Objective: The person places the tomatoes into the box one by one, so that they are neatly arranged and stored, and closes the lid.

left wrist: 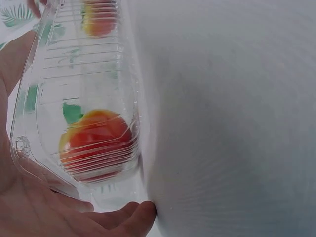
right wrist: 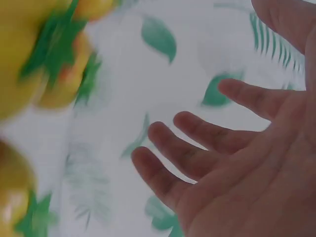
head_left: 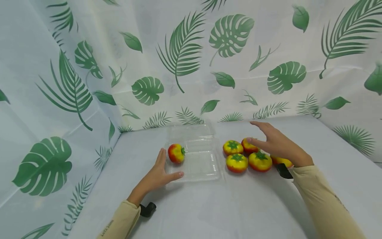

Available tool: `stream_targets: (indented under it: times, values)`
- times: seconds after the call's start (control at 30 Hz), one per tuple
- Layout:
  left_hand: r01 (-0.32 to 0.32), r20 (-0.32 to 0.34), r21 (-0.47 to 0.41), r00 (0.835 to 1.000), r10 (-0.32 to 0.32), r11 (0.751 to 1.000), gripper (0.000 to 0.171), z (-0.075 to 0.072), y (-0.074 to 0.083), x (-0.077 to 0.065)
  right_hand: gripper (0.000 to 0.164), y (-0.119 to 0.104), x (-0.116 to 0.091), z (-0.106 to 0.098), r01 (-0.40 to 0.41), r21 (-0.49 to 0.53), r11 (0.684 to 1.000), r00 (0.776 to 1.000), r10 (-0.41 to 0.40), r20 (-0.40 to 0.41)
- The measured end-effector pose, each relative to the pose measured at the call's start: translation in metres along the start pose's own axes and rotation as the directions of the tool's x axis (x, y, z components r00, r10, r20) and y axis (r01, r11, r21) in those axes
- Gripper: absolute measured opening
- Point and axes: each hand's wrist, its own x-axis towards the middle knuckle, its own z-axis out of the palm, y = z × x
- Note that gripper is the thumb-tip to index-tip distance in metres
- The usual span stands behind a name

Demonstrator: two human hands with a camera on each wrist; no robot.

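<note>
A clear plastic clamshell box (head_left: 203,166) lies with its lid (head_left: 191,131) folded back. One red-and-yellow toy tomato (head_left: 175,153) with a green leafy top sits in the box's left end, tilted on its side. My left hand (head_left: 156,176) rests around the box's near left corner, fingers along the left side and thumb at the front edge. In the left wrist view the tomato (left wrist: 98,143) shows through the box wall. Above the loose toy tomatoes (head_left: 237,163) on the right, my right hand (head_left: 277,144) hovers with fingers spread and nothing held.
Several toy tomatoes stand grouped right of the box, one partly hidden under my right wrist. A white-covered table (head_left: 209,209) bears everything. Behind and to the sides hangs a leaf-printed curtain (head_left: 191,66).
</note>
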Motion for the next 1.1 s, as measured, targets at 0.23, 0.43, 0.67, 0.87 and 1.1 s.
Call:
stream_targets:
  times: [0.23,0.43,0.67,0.87,1.1]
  values:
    - [0.005,0.015,0.003,1.0,-0.006,1.0,0.128,-0.001,0.0,-0.001,0.096,0.042,-0.012,-0.018,-0.079,-0.029,0.996,0.997,0.08,0.013]
    - [0.001,0.015,0.003,1.0,-0.001,1.0,0.128,-0.003,-0.001,-0.001,0.101,0.064,-0.022,-0.024,-0.124,-0.002,0.992,0.99,0.124,0.075]
    - [0.001,0.014,-0.004,1.0,-0.001,1.0,0.129,-0.002,-0.001,0.0,0.102,0.076,-0.023,-0.019,-0.153,0.046,0.987,0.974,0.143,0.174]
    - [0.002,0.011,-0.001,1.0,-0.002,1.0,0.129,-0.001,0.001,0.001,0.098,0.084,-0.025,-0.019,-0.166,0.064,0.984,0.962,0.147,0.232]
    - [-0.007,0.013,-0.009,1.0,0.007,1.0,0.128,0.0,0.001,0.002,0.093,0.095,-0.024,-0.015,-0.202,0.051,0.978,0.939,0.178,0.293]
